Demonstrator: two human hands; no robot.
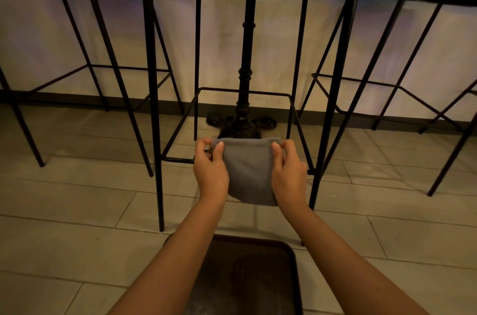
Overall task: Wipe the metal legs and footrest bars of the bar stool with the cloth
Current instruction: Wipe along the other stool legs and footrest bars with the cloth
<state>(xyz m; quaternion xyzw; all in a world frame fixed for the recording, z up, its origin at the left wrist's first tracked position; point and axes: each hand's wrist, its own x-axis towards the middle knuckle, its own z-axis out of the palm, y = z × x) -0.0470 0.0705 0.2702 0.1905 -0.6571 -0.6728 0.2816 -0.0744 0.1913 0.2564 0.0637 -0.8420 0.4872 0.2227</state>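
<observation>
A bar stool with thin black metal legs [154, 98] stands straight ahead, its grey seat at the top edge. A square frame of footrest bars [178, 159] joins the legs low down. A grey cloth [249, 167] hangs folded in front of the front footrest bar and hides its middle. My left hand [210, 167] pinches the cloth's left edge and my right hand [287, 170] pinches its right edge, stretching the top edge between them.
Matching stools stand at the left [103, 56] and right [387, 69]. An ornate black table pedestal [244, 108] rises behind the middle stool. A dark tray [291, 276] lies on the tiled floor [77, 211] between my forearms. A pale wall runs behind.
</observation>
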